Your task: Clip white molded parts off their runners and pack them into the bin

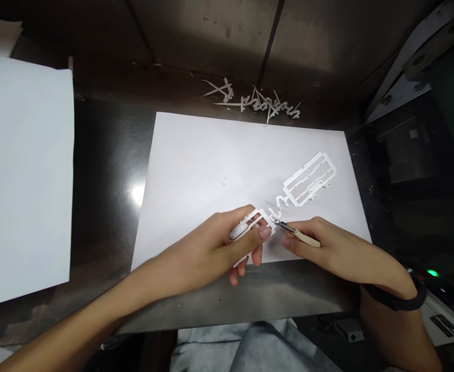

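Note:
My left hand point(227, 245) holds a white plastic frame point(261, 213) between thumb and fingers, over the front part of a white sheet point(196, 170). A thin curved sprue point(279, 205) runs from this frame toward a second white plastic frame point(310, 180), which extends up and to the right over the sheet. In my right hand point(314, 237) is a pair of nippers point(306, 238) with pale handles. Their metal tips are at the sprue's end, beside the held frame. Whether the blades touch the plastic is too small to tell.
Cut white plastic scraps point(265, 105) lie behind the sheet on the metal table point(103, 155). Another large white sheet point(25, 175) is at the left. A metal wall point(219, 31) stands at the back, and a device with a green light point(433, 273) is at the lower right.

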`<state>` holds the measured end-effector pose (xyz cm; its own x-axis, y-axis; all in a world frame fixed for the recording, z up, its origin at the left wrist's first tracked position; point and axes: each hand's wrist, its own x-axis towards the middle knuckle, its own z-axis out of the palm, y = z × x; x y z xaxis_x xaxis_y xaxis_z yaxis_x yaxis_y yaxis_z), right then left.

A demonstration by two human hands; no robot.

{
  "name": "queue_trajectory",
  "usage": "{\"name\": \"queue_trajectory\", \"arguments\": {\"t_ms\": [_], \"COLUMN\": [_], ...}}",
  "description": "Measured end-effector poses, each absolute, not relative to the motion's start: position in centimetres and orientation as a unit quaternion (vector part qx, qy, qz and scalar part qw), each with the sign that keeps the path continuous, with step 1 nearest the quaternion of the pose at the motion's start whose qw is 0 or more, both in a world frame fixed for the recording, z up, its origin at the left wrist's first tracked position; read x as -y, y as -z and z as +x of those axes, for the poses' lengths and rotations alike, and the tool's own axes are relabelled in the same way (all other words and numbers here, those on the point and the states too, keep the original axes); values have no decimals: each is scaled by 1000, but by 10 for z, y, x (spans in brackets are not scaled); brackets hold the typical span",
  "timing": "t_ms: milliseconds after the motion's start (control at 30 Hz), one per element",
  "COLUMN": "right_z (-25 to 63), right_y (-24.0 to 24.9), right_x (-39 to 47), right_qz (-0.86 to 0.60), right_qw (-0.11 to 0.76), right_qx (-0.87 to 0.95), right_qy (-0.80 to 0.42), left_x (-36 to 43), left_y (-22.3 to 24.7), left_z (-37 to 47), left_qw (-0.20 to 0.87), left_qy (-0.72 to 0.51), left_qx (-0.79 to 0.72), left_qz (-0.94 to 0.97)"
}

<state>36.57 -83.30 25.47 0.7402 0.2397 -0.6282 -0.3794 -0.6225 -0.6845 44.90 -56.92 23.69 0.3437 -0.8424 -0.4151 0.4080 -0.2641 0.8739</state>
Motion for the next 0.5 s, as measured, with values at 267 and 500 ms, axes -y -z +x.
{"name": "queue_trajectory", "arguments": {"t_ms": [267, 500], "right_z": [367, 361], "right_y": [-254, -255], "right_x": [829, 833], "right_qz": [-827, -831], "right_qw": [436, 423], "right_qx": [-15, -16], "right_qy": [-356, -361], "left_x": [572, 570], "left_y": [-242, -242], "left_z": [447, 448], "left_qw": [570, 573], "left_qy": [489, 482], "left_qx": [214, 225], "left_qz": [624, 624]}}
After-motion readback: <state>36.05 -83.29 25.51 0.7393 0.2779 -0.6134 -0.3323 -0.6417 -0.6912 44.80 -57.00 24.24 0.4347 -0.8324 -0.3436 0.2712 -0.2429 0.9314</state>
